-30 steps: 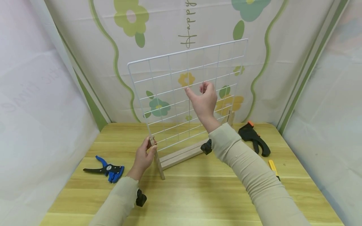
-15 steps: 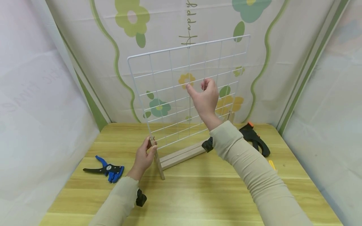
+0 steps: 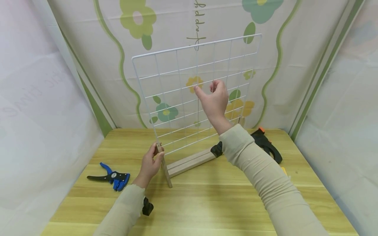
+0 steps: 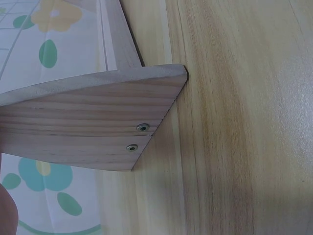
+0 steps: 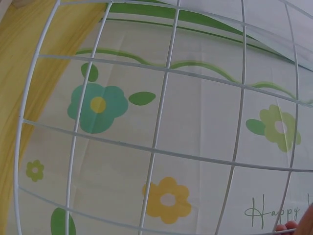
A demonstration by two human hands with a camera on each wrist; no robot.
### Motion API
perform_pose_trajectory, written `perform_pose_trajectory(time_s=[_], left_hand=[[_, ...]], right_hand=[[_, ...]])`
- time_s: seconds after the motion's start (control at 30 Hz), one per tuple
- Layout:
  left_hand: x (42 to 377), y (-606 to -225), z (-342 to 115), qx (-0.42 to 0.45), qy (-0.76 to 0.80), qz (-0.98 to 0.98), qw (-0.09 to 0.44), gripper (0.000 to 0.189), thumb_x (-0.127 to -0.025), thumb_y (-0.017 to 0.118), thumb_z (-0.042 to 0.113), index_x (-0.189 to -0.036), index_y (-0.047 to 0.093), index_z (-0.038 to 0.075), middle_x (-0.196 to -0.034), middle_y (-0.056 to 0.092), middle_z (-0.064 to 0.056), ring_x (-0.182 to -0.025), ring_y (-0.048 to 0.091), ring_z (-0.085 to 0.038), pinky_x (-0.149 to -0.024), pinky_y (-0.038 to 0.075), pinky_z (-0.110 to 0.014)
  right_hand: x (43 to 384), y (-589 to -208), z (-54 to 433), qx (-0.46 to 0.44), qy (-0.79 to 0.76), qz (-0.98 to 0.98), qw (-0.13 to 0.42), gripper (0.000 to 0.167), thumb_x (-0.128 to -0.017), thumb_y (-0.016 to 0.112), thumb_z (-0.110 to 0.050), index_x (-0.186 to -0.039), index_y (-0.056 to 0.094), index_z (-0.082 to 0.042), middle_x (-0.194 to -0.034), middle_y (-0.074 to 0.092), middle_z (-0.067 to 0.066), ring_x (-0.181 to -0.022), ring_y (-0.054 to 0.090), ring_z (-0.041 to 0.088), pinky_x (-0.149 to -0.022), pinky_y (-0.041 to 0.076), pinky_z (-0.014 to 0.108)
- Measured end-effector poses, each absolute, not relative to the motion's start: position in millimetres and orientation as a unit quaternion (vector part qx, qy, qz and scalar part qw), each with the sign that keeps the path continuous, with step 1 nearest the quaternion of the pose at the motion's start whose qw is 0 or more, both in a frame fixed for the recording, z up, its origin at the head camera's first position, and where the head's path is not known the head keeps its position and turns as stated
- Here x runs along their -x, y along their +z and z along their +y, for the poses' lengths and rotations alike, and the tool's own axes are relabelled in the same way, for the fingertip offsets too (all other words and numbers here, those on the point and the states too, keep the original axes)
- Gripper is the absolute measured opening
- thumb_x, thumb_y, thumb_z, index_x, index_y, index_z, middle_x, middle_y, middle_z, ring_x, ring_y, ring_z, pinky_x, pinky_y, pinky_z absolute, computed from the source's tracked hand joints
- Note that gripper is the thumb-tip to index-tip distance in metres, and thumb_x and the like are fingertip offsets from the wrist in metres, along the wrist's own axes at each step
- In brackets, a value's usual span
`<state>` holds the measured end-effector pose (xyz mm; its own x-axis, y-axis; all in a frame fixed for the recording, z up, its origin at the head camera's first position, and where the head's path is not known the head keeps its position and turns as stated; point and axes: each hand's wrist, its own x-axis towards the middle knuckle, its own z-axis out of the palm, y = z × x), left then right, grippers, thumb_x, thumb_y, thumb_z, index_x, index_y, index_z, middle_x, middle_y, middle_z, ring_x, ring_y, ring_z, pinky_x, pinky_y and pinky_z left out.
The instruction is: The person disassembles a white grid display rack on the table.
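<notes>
Half curled, the right grip (image 3: 215,100) holds the wire grid (image 5: 153,151), now slightly higher; the left grip (image 3: 149,165) pinches the wooden stand (image 4: 93,111).

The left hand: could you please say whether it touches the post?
Touching: the head view shows the left hand gripping the post near its top.

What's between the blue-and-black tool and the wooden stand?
In the head view: the person's left hand, gripping the wooden stand, then a bare strip of tabletop beside the blue-and-black tool.
</notes>
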<state>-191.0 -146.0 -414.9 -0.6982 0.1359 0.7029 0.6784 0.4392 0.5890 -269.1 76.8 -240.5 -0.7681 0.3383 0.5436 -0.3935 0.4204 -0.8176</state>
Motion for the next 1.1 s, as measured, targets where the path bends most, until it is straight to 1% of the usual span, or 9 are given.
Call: perform_pose_trajectory(time_s=[0.2, 0.43, 0.6, 0.73, 0.87, 0.97, 1.03, 1.1], left_hand=[[191, -415, -146, 0.254, -0.467, -0.796, 0.288, 0.031, -0.082, 0.055, -0.016, -0.113, 0.048, -0.018, -0.089, 0.059, -0.028, -0.092, 0.062, -0.041, -0.073, 0.056, -0.034], [192, -416, -147, 0.255, -0.470, -0.794, 0.290, 0.031, -0.082, 0.055, -0.016, -0.112, 0.048, -0.018, -0.088, 0.059, -0.028, -0.091, 0.062, -0.041, -0.078, 0.052, -0.018], [193, -417, -147, 0.257, -0.477, -0.790, 0.287, 0.030, -0.083, 0.055, -0.016, -0.111, 0.048, -0.019, -0.088, 0.058, -0.031, -0.091, 0.061, -0.042, -0.081, 0.046, -0.010], [193, -417, -146, 0.262, -0.479, -0.787, 0.287, 0.030, -0.082, 0.055, -0.016, -0.111, 0.047, -0.018, -0.087, 0.058, -0.030, -0.090, 0.061, -0.043, -0.083, 0.044, -0.007], [193, -417, -146, 0.260, -0.474, -0.791, 0.287, 0.029, -0.083, 0.055, -0.015, -0.111, 0.048, -0.018, -0.087, 0.058, -0.026, -0.090, 0.062, -0.040, -0.083, 0.044, -0.008], [193, -417, -146, 0.257, -0.472, -0.793, 0.288, 0.028, -0.083, 0.055, -0.015, -0.110, 0.048, -0.019, -0.087, 0.058, -0.025, -0.090, 0.062, -0.038, -0.083, 0.045, -0.010], [193, -417, -146, 0.257, -0.470, -0.794, 0.289, 0.028, -0.083, 0.055, -0.015, -0.110, 0.048, -0.019, -0.087, 0.058, -0.025, -0.091, 0.062, -0.037, -0.083, 0.048, -0.014], [193, -416, -146, 0.257, -0.468, -0.795, 0.290, 0.027, -0.083, 0.055, -0.015, -0.109, 0.048, -0.019, -0.086, 0.058, -0.026, -0.091, 0.062, -0.038, -0.081, 0.052, -0.022]], right_hand=[[269, -238, 76, -0.015, 0.543, -0.770, 0.335, 0.047, -0.076, 0.074, -0.037, -0.096, 0.046, -0.004, -0.087, 0.044, 0.004, -0.084, 0.043, 0.018, -0.070, 0.035, 0.025], [269, -235, 76, -0.022, 0.539, -0.772, 0.337, 0.051, -0.076, 0.073, -0.039, -0.100, 0.048, -0.001, -0.088, 0.046, 0.005, -0.084, 0.043, 0.018, -0.071, 0.036, 0.024], [269, -233, 76, -0.022, 0.541, -0.771, 0.334, 0.052, -0.076, 0.073, -0.039, -0.101, 0.048, 0.000, -0.086, 0.043, 0.001, -0.085, 0.045, 0.020, -0.070, 0.036, 0.024], [269, -232, 77, -0.024, 0.548, -0.767, 0.333, 0.052, -0.076, 0.073, -0.040, -0.100, 0.048, -0.002, -0.086, 0.043, 0.000, -0.083, 0.043, 0.018, -0.069, 0.035, 0.022], [270, -232, 77, -0.027, 0.553, -0.762, 0.336, 0.051, -0.076, 0.074, -0.039, -0.100, 0.048, -0.001, -0.085, 0.044, 0.000, -0.081, 0.043, 0.016, -0.067, 0.035, 0.021], [271, -231, 77, -0.029, 0.555, -0.759, 0.340, 0.051, -0.076, 0.074, -0.038, -0.100, 0.048, -0.002, -0.086, 0.045, 0.003, -0.081, 0.042, 0.015, -0.067, 0.036, 0.021], [271, -230, 76, -0.030, 0.557, -0.757, 0.342, 0.050, -0.075, 0.075, -0.037, -0.099, 0.047, -0.003, -0.087, 0.046, 0.006, -0.080, 0.042, 0.015, -0.067, 0.036, 0.021], [272, -228, 76, -0.030, 0.558, -0.755, 0.343, 0.049, -0.075, 0.075, -0.037, -0.097, 0.046, -0.004, -0.087, 0.046, 0.006, -0.081, 0.043, 0.016, -0.066, 0.036, 0.020]])
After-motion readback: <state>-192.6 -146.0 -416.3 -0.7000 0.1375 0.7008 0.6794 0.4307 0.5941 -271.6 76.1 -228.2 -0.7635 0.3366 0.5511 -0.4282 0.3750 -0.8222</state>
